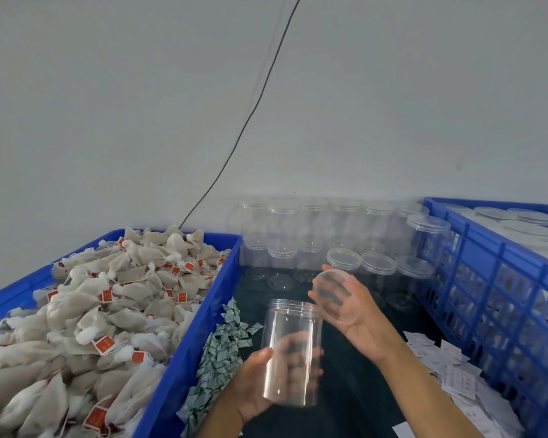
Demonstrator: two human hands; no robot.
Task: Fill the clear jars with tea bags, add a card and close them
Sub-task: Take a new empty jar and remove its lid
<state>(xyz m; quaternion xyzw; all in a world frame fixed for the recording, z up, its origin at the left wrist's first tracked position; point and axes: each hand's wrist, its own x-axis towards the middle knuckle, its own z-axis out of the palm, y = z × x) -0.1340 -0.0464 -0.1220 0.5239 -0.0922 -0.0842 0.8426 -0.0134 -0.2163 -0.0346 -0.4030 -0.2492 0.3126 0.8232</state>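
Jar (290,352) in left, lid (334,297) right.

Two bare forearms, left hand (260,379), right hand (356,314) — no sleeves

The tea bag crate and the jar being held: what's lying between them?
In the head view, small green-printed sachets lie piled on the dark tabletop between blue crate and jar.
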